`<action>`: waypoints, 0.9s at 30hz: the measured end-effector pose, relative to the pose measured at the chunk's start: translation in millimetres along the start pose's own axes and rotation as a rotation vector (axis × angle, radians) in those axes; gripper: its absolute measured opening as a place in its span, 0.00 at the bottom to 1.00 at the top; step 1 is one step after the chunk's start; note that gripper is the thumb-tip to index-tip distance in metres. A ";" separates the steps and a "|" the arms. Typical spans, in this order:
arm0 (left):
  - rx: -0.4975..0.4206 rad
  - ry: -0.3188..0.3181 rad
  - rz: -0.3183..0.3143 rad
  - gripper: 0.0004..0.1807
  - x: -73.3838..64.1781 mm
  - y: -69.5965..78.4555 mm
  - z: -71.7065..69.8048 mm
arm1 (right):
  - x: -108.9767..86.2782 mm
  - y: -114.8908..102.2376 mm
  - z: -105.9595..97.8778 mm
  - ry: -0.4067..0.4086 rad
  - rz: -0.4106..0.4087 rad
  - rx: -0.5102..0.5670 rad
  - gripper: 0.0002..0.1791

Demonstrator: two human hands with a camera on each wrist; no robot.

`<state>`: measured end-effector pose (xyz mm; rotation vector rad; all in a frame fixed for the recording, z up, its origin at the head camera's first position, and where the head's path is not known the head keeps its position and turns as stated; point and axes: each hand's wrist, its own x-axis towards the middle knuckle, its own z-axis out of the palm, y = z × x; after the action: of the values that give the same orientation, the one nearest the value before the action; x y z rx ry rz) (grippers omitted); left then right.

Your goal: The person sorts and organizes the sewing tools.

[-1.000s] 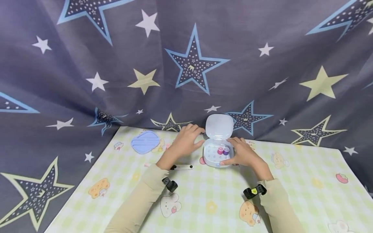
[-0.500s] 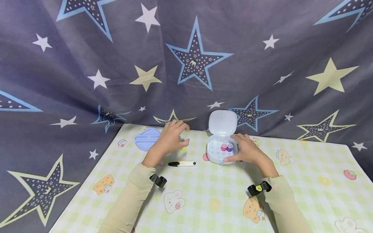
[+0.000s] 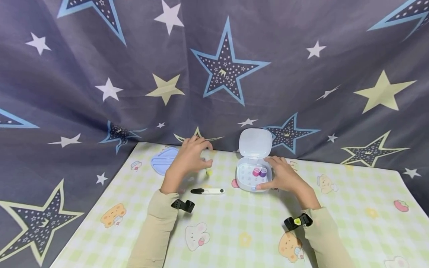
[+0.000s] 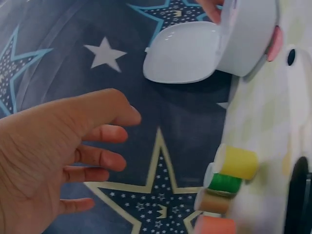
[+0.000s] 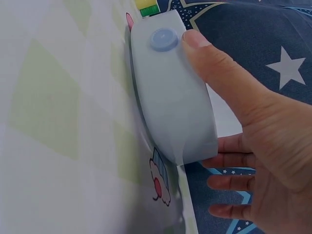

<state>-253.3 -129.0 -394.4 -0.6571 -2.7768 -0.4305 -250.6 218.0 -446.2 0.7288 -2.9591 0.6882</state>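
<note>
A white sewing box (image 3: 247, 182) stands at the back of the table with its lid (image 3: 256, 143) raised. In it, a pink thread spool (image 3: 256, 171) and a purple thread spool (image 3: 263, 172) sit side by side among small pegs. My right hand (image 3: 285, 175) holds the box's right side, thumb at the front by a round blue button (image 5: 164, 39). Left of the box, my left hand (image 3: 189, 156) hovers with fingers loosely bent and holding nothing. Near it, in the left wrist view, are yellow (image 4: 236, 162), green (image 4: 224, 183), brown (image 4: 212, 201) and orange (image 4: 214, 225) thread spools.
A slim white tool with a black end (image 3: 207, 191) lies in front of the left hand. Farther left is a blue divided tray (image 3: 161, 163), partly hidden by that hand. A dark star-printed curtain (image 3: 214, 123) hangs right behind the table's back edge.
My left hand has moved left, away from the box and over toward the loose spools. My right hand keeps its hold on the box. The head view has shifted slightly.
</note>
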 end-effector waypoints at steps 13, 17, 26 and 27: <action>0.173 -0.200 0.042 0.17 0.0 11.0 26.7 | -2.7 0.7 -0.8 0.000 0.006 -0.001 0.61; 0.209 -0.212 0.031 0.16 0.0 11.2 30.6 | -2.4 0.0 -1.3 0.000 0.001 -0.007 0.61; 0.220 -0.227 0.030 0.15 -0.2 10.0 35.7 | -0.8 -1.2 -1.8 -0.012 0.011 -0.015 0.62; 0.221 -0.222 0.032 0.14 -0.4 9.4 36.1 | -0.9 -1.1 -1.8 -0.011 0.011 -0.014 0.62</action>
<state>-254.9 -108.8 -425.7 -0.7330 -2.9564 -0.0430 -249.4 218.3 -444.3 0.7180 -2.9770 0.6662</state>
